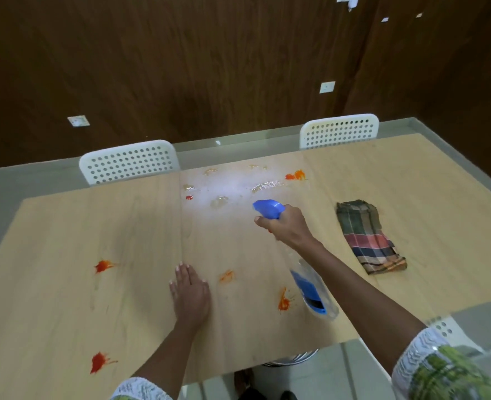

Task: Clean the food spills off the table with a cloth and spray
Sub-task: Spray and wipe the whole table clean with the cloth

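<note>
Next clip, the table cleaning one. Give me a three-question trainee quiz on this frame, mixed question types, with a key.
1. True or false: the right hand grips the spray bottle.
2. Multiple choice: the checked cloth is (A) under the left hand, (B) lying on the table to the right of the bottle, held by neither hand, (C) draped over a white chair.
3. Fill in: the bottle's blue nozzle points at a ____ patch near the table's far edge.

Key: 1 true; 2 B; 3 wet.
</note>
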